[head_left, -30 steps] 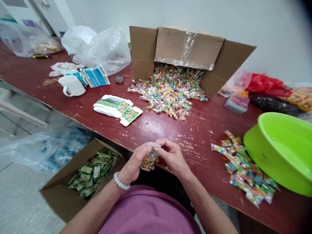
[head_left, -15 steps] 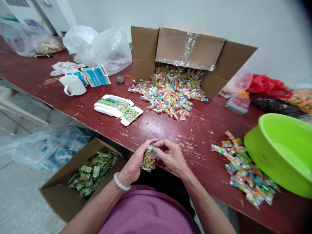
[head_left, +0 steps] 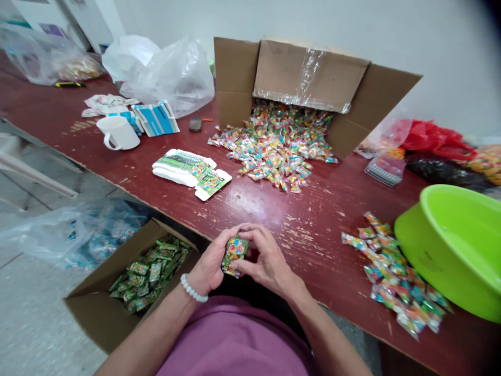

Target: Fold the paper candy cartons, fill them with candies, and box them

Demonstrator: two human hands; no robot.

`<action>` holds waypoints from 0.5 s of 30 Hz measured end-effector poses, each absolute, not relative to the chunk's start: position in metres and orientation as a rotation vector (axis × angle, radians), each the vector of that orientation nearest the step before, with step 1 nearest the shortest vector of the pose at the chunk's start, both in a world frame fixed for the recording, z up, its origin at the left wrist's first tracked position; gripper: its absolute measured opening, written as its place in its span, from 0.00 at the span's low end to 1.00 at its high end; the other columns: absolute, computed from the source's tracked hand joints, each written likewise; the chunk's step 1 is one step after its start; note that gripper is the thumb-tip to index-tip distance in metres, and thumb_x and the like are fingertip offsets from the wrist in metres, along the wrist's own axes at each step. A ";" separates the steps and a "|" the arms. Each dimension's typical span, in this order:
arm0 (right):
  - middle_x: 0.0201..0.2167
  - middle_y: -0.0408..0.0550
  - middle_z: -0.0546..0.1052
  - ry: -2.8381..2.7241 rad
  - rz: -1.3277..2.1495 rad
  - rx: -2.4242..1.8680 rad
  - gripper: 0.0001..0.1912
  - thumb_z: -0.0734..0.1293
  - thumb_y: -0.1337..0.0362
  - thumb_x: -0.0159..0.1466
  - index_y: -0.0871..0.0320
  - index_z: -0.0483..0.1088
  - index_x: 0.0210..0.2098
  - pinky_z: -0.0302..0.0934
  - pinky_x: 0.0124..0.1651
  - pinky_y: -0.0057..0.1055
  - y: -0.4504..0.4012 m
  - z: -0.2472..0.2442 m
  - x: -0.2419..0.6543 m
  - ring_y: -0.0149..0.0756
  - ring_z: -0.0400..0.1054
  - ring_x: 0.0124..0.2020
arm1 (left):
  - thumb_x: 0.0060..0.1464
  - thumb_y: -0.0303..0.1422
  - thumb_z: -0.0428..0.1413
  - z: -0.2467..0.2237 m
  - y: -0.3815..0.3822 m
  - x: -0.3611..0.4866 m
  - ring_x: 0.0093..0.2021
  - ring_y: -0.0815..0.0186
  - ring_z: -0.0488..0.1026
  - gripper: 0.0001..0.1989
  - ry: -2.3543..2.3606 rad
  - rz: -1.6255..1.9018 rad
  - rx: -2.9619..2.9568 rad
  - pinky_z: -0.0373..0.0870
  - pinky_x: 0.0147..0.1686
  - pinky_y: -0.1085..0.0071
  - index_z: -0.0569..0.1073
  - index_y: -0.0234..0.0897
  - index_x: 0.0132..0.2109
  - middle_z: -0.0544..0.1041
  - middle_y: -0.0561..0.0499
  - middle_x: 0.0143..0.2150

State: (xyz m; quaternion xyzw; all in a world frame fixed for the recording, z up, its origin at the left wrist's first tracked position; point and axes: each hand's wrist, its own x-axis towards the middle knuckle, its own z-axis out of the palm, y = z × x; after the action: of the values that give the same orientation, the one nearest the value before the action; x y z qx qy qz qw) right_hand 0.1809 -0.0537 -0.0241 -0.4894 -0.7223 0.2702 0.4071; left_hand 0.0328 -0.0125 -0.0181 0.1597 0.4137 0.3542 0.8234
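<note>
A small green printed candy box (head_left: 235, 254) is held upright just off the table's front edge. My left hand (head_left: 213, 261) wraps round its left side. From the right, my right hand (head_left: 266, 258) closes on the same box, thumb on its lower front and fingers over the top; its far side is hidden. Beyond my hands lies a stack of flattened green and white cartons (head_left: 183, 169). Clear candy packets (head_left: 282, 146) spill from a cardboard box (head_left: 309, 73) on its side. Below left, an open carton (head_left: 90, 308) contains many green boxes (head_left: 151, 274).
A lime-green basin (head_left: 442, 250) stands at right beside loose candy packets (head_left: 399, 282). A white mug (head_left: 119, 133), blue-striped card (head_left: 156, 119) and plastic bags (head_left: 176, 73) are at back left. Red and black bags (head_left: 438, 141) lie at back right.
My right thumb has moved from the candy box's top down to its lower front, and the right fingers now curve over the top. The white flap at its top no longer shows.
</note>
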 end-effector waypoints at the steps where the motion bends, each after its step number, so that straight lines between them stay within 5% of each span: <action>1: 0.59 0.58 0.69 -1.885 0.614 -1.268 0.34 0.77 0.54 0.54 0.54 0.66 0.56 0.61 0.57 0.48 -0.056 -0.025 0.178 0.51 0.64 0.57 | 0.57 0.35 0.59 -0.018 -0.012 0.033 0.30 0.67 0.78 0.10 0.901 0.793 0.317 0.77 0.32 0.72 0.79 0.36 0.44 0.81 0.51 0.34; 4: 0.63 0.60 0.65 -2.019 0.426 -1.370 0.46 0.77 0.58 0.51 0.56 0.57 0.64 0.57 0.58 0.53 -0.056 -0.024 0.168 0.57 0.60 0.59 | 0.59 0.38 0.58 -0.017 -0.011 0.033 0.36 0.64 0.79 0.12 0.893 0.842 0.297 0.77 0.40 0.69 0.78 0.35 0.44 0.82 0.49 0.37; 10: 0.52 0.57 0.73 -1.995 0.452 -1.325 0.37 0.74 0.60 0.47 0.56 0.64 0.56 0.60 0.53 0.48 -0.039 -0.023 0.146 0.53 0.64 0.51 | 0.57 0.43 0.61 -0.018 -0.014 0.014 0.44 0.61 0.78 0.18 0.843 0.881 0.478 0.74 0.47 0.68 0.76 0.35 0.49 0.81 0.46 0.45; 15: 0.64 0.61 0.61 -1.982 0.662 -1.203 0.55 0.78 0.47 0.48 0.54 0.51 0.67 0.58 0.60 0.51 -0.029 -0.038 0.142 0.55 0.58 0.62 | 0.53 0.48 0.61 -0.019 -0.014 -0.063 0.28 0.63 0.75 0.29 1.226 0.853 0.839 0.72 0.29 0.68 0.69 0.41 0.59 0.79 0.49 0.36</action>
State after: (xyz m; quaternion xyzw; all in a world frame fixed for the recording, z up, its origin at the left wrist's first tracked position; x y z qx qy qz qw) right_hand 0.1418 -0.0292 -0.0384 -0.4659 -0.7678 0.2565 0.3572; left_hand -0.0626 -0.0143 -0.0193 0.3702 0.5407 0.3762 0.6550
